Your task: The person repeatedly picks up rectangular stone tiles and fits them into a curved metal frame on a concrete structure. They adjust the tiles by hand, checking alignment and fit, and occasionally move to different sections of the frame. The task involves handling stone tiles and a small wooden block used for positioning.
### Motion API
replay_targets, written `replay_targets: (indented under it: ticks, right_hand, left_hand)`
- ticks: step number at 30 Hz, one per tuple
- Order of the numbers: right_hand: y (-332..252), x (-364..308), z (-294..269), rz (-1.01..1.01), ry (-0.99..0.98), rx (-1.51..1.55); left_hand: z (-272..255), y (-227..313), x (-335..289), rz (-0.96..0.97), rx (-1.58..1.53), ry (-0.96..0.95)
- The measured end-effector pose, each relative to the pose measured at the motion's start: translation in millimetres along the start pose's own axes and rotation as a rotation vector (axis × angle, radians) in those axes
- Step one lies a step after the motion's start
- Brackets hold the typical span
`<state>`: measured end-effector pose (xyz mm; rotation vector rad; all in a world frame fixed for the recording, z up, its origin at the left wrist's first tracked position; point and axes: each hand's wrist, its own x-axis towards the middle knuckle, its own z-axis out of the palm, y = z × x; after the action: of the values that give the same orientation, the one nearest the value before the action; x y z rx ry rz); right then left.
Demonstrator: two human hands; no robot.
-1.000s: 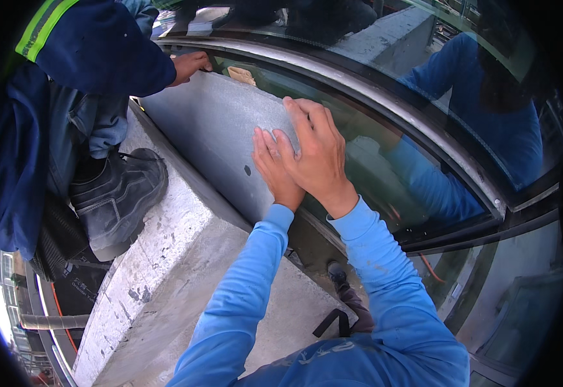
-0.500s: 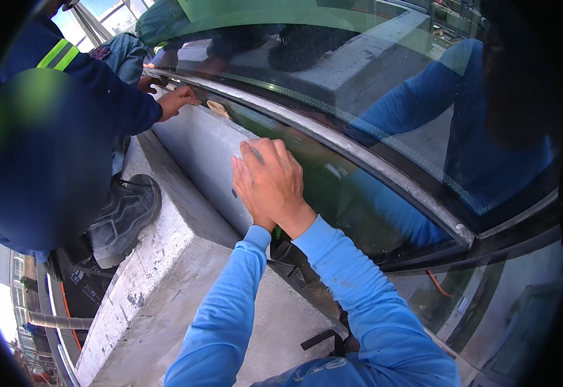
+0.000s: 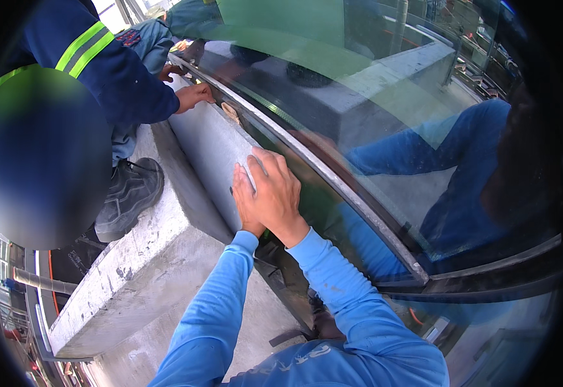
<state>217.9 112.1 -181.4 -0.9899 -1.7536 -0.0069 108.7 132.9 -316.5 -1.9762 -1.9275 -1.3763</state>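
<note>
A flat grey panel (image 3: 216, 149) stands on edge in the gap between a concrete ledge and a framed glass pane (image 3: 385, 187). My right hand (image 3: 277, 195) is closed over the top edge at the panel's near end. Just left of it, my left hand (image 3: 246, 206) holds the same end, its fingers up against the face. The two hands touch, and the fingertips are partly hidden. Farther along the panel, a co-worker's hand (image 3: 194, 98) rests at the top edge. A small tan piece (image 3: 231, 113) sits between panel and glass frame.
The concrete ledge (image 3: 146, 251) runs along the left, with the co-worker's dark shoe (image 3: 130, 197) on it. The metal frame strip (image 3: 333, 177) curves along the glass, which mirrors my blue sleeves and legs. A wrapped pipe (image 3: 43, 281) lies beyond the ledge at lower left.
The view has shifted a little, so the co-worker and glass frame appear moved. Both my hands keep their place on the panel's near end, and the co-worker's hand stays at its far part.
</note>
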Motion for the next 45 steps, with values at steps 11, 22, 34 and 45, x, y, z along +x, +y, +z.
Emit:
replay_targets:
  ticks: [11, 22, 34, 45]
  right_hand:
    - [0, -3, -3, -0.025, -0.034, 0.076]
    - [2, 1, -8, -0.003, -0.072, 0.068]
    - [3, -1, -8, -0.021, -0.050, 0.041]
    - [4, 0, -10, -0.034, -0.075, -0.009]
  left_hand:
    - [-1, 5, -3, -0.009, -0.057, 0.043]
    - [5, 7, -3, -0.031, -0.107, 0.057]
    - [9, 1, -2, -0.012, -0.085, 0.046]
    - [-1, 16, -3, 0.074, -0.058, 0.092]
